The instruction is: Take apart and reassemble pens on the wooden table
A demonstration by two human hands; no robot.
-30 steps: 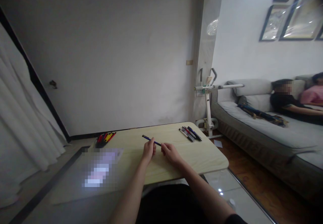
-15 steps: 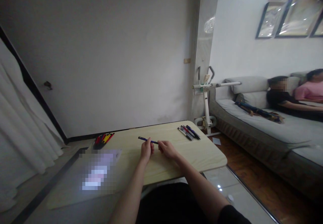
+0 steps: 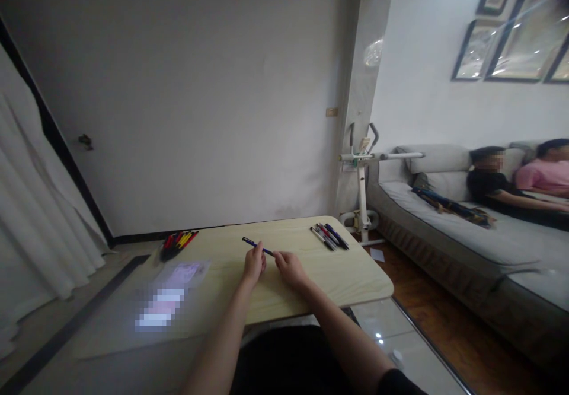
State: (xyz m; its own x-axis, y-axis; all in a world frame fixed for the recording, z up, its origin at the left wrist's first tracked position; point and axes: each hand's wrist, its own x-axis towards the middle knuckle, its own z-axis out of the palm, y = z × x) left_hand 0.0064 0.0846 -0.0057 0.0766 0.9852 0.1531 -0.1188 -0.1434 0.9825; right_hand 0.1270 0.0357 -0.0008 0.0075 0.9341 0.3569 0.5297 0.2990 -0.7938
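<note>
Our left hand is closed around a dark blue pen above the middle of the table, thumb on top, with one end of the pen poking out past it toward the table's far left corner. Our right hand pinches the pen near its other end, fingers drawn in on it; a short stretch of barrel shows between the two hands. We cannot tell whether either hand touches the tabletop.

Near the table's far right corner we see a small group of pens lying close together, black, red and blue among them. At the table's far left corner is a bunch of red, yellow and dark sticks, too small for us to make out fully. On the table's left part a bright patch is pixelated. Past the table's far right corner stands a white exercise machine, and to the table's right is a grey sofa with two people on it
</note>
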